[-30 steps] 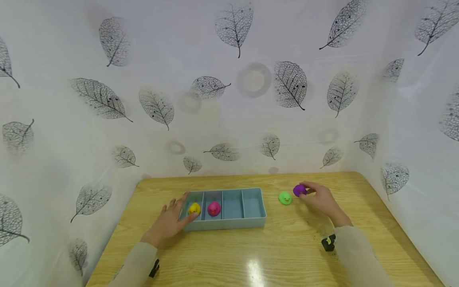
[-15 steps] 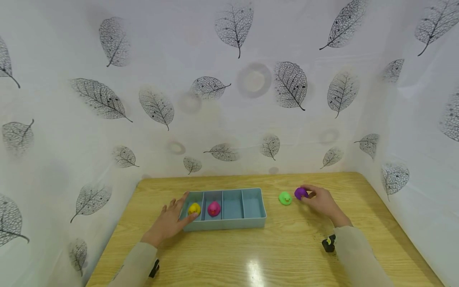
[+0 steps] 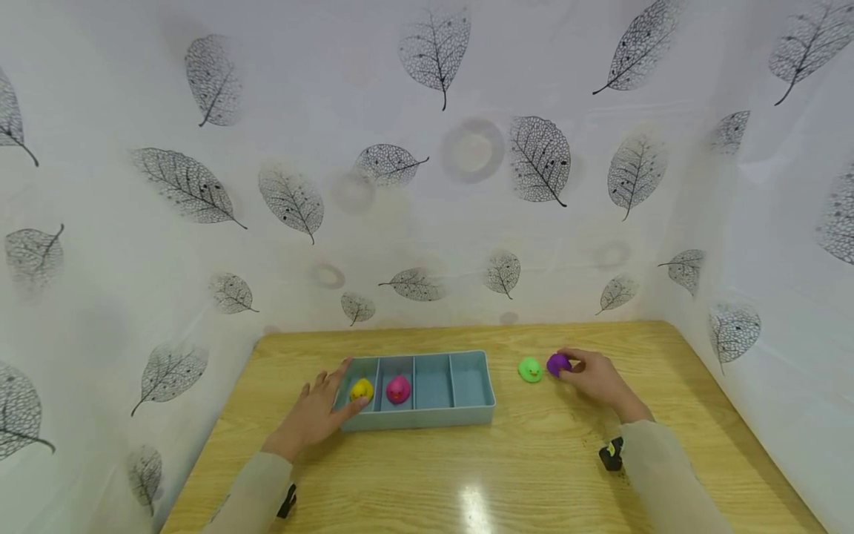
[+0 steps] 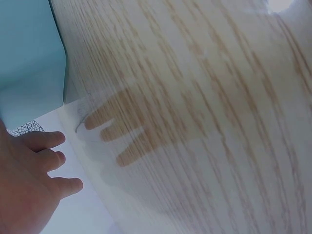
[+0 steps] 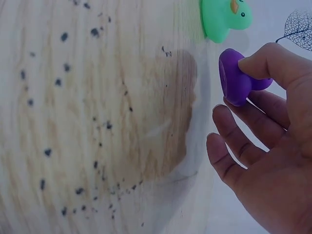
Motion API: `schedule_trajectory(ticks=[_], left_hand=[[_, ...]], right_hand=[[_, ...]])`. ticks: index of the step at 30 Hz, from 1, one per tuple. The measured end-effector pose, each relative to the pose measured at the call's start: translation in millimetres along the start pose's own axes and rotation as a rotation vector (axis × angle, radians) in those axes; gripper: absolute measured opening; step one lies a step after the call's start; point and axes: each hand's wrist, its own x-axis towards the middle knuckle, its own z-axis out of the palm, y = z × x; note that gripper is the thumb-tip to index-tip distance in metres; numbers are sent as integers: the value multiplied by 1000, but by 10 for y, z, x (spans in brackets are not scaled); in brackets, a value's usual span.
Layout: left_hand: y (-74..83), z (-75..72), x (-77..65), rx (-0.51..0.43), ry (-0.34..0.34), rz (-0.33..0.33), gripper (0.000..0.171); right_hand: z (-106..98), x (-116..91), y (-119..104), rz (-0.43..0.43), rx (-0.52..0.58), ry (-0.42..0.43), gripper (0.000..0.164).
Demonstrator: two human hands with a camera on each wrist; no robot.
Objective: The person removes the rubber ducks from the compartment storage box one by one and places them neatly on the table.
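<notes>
A purple rubber duck (image 3: 557,364) is pinched between the thumb and fingers of my right hand (image 3: 597,378). Its flat underside faces sideways in the right wrist view, where the purple duck (image 5: 235,80) looks tipped. Just left of it a green rubber duck (image 3: 530,369) sits on the table. My left hand (image 3: 313,411) rests at the left end of a blue-grey tray (image 3: 427,417), thumb over the front rim and fingers spread along the side. A yellow duck (image 3: 362,389) sits in the tray's leftmost compartment, and a pink duck (image 3: 398,389) in the one beside it.
The wooden table (image 3: 400,482) reaches back to a white leaf-printed curtain (image 3: 427,222) that also hangs along both sides. Dark specks (image 5: 95,32) mark the tabletop near my right hand. The tray's two right compartments (image 3: 470,378) hold nothing.
My right hand has shifted slightly toward me with the purple duck, which has turned a little in its fingers. My left hand, the tray and the other ducks have stayed put.
</notes>
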Motion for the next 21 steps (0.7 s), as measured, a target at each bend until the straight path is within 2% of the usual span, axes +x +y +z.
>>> schedule_trajectory(ticks=[14,21], left_hand=[[-24,26,-13,-8,6,-3,89],[-12,19,-10,-4,1,-4,89]], right_hand=[[56,12,71,0,36,-29,51],[66,16,96,26,56,-39,53]])
